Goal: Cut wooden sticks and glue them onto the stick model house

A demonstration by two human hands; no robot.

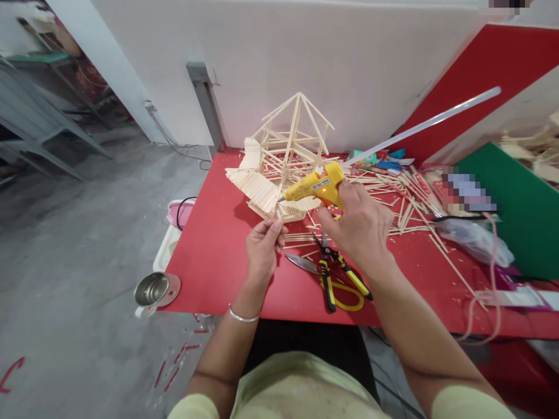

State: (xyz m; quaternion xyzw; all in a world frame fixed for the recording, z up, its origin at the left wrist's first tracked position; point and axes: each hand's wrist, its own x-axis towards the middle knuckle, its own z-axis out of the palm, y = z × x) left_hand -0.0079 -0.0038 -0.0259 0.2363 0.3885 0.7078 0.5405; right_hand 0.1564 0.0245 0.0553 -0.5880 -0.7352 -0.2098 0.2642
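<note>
My right hand (360,218) is wrapped round a yellow hot glue gun (321,185) with a small orange light lit on its side. A long clear glue stick (423,125) sticks out of its back. The nozzle points left and down at the front of a wooden stick model (262,183), which has a pointed open frame and slatted panels. Just below the nozzle, my left hand (264,244) pinches what looks like a short thin wooden stick (278,213) at the model's front edge. The fingers hide most of that stick.
On the red table (209,250), pliers (327,270) and yellow-handled scissors (353,297) lie near the front. Loose sticks (402,201) and a plastic bag (476,238) are on the right. A metal cup (157,288) is at the left corner. A green board (519,209) leans at right.
</note>
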